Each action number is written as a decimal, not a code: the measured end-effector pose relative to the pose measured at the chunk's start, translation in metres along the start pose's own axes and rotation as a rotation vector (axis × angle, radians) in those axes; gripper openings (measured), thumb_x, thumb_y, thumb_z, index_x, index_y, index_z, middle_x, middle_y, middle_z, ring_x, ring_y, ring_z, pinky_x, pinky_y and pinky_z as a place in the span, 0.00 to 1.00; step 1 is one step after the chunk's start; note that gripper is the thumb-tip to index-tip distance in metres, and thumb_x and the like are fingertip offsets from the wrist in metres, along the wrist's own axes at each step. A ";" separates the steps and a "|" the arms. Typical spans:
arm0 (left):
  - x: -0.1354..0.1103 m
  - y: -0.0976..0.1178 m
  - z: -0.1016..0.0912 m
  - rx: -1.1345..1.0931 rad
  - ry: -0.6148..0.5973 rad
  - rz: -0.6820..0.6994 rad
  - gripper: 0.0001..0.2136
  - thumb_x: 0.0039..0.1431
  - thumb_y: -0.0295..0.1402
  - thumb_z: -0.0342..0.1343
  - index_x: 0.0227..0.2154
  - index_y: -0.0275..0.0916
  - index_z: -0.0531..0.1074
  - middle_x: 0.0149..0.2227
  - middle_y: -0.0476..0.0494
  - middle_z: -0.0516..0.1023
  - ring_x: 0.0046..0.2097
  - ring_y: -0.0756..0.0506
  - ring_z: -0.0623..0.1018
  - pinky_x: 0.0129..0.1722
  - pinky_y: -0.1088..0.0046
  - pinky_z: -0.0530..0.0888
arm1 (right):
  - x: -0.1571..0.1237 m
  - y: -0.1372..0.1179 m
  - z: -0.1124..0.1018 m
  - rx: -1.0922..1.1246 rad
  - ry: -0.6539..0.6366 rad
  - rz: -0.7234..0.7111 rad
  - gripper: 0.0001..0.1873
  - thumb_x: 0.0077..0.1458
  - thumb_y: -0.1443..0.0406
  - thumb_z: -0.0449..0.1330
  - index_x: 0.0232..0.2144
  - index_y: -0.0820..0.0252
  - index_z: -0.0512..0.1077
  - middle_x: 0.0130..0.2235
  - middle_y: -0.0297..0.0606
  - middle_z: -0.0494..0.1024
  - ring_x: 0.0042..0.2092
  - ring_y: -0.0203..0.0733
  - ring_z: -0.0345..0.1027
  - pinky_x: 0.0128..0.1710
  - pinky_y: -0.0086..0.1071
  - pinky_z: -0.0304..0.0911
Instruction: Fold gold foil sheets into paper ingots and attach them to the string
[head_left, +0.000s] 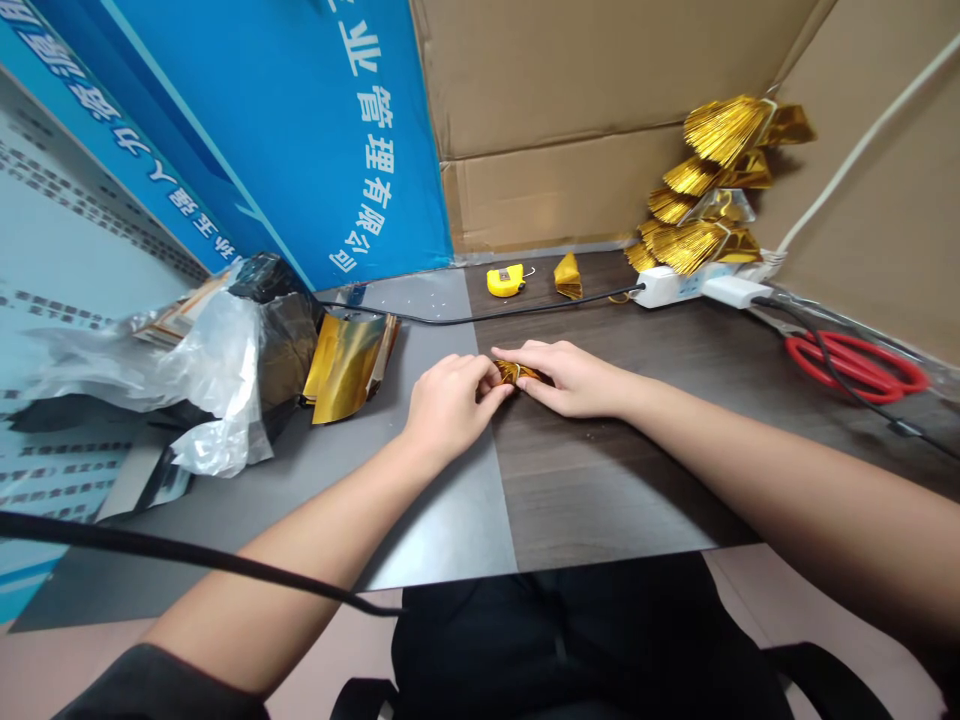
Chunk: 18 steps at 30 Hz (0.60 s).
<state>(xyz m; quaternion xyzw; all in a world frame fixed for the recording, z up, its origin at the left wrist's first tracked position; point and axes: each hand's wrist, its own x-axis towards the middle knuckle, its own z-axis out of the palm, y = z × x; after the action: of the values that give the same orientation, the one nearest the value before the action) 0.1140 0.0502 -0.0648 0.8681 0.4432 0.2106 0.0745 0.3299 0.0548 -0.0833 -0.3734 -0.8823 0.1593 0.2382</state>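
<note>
A small folded piece of gold foil paper [519, 374] lies on the dark wooden table [600, 470], pinched between both my hands. My left hand [448, 403] is curled with its fingertips closed on the left end of the foil. My right hand [568, 377] lies over the right part of the foil, fingers pressed down on it. Most of the foil is hidden under my fingers.
A stack of gold foil sheets [347, 364] lies left beside crumpled plastic bags [225, 370]. Finished gold fans [709, 190] are piled at the back right over a white power strip [697, 285]. Red scissors [855, 365], a yellow tape measure [506, 280], a folded gold piece [568, 275] and a black cable [480, 315] are nearby.
</note>
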 end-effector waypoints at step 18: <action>0.002 -0.004 0.004 -0.024 0.012 0.036 0.07 0.63 0.36 0.60 0.32 0.40 0.71 0.32 0.51 0.78 0.36 0.47 0.73 0.36 0.71 0.64 | 0.001 0.004 -0.003 0.076 -0.021 -0.023 0.27 0.63 0.65 0.55 0.64 0.62 0.65 0.49 0.48 0.78 0.49 0.49 0.74 0.50 0.45 0.69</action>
<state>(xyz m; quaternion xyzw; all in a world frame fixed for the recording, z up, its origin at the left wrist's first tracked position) 0.1137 0.0548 -0.0695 0.8737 0.4254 0.2226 0.0784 0.3330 0.0583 -0.0825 -0.3524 -0.8822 0.1940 0.2447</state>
